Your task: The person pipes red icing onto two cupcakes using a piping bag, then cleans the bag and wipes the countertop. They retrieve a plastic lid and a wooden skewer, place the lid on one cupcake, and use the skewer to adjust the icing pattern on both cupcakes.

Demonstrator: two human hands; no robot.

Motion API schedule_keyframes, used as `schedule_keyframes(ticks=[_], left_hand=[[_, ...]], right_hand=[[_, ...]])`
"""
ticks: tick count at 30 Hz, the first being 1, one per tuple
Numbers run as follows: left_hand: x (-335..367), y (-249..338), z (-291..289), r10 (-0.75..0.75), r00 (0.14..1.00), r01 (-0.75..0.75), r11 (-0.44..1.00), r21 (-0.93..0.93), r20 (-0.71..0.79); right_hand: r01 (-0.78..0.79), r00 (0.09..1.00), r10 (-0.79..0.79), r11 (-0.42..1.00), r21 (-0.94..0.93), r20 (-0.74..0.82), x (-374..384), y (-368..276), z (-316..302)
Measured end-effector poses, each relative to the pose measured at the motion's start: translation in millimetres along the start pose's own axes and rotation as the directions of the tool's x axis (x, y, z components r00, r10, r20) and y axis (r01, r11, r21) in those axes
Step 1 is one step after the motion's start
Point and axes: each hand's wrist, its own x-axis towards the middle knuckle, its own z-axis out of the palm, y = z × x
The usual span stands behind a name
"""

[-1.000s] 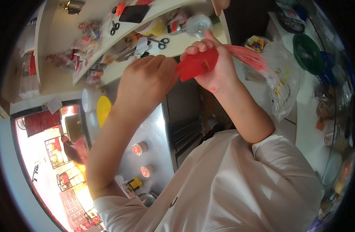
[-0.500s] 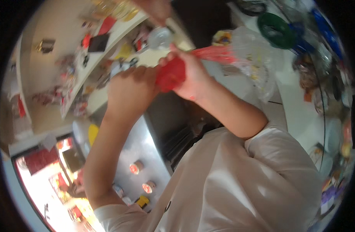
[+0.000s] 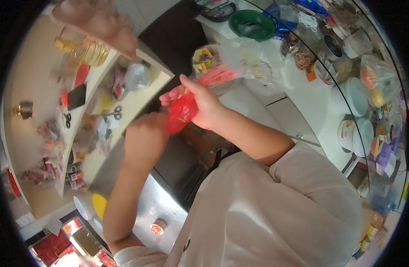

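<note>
Between my two hands is a bunched red plastic bag (image 3: 181,115), thin and shiny. My left hand (image 3: 146,133) is closed in a fist at its lower left end. The bag lies against the palm of my right hand (image 3: 200,104), which holds it with the thumb raised and the fingers partly bent. More thin red plastic (image 3: 218,75) spreads out behind the right hand toward a clear plastic bag (image 3: 253,60). What the red bag contains, I cannot make out.
At left, a white counter carries grey-handled scissors (image 3: 117,113), a dark flat object (image 3: 76,97) and a clear round container (image 3: 137,76). A blurred hand of another person (image 3: 108,29) shows above. A green bowl (image 3: 251,24) sits far right; a small cup (image 3: 158,227) stands on metal.
My view has turned, so hands and red bag appear lower and further left. The left hand has moved slightly down along the bag. The other person's hand now shows further left.
</note>
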Motion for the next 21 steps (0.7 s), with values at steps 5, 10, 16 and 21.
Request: schedule_keyframes(ticks=[5,10,16,21], left_hand=[[-9.9,2.3,5.3,0.081,0.993,-0.075,0.994,0.078,-0.082],[-16.0,-0.9,15.6,0.091,0.994,-0.082,0.985,0.154,-0.056],[2.8,1.0,21.1,0.126,0.990,-0.117,0.985,0.129,-0.065],[50.4,4.3,24.4,0.151,0.989,-0.149,0.981,0.122,-0.008]], right_hand=[[-0.034,0.997,0.029,0.996,-0.077,-0.075,-22.1,18.2,7.4],[0.005,0.996,-0.020,0.987,-0.163,-0.092,-33.8,27.5,9.8],[-0.012,0.965,-0.044,0.978,-0.209,-0.259,-34.6,14.0,8.9],[-0.030,0.956,-0.015,0.988,-0.150,-0.293,-15.9,-24.7,-8.0]])
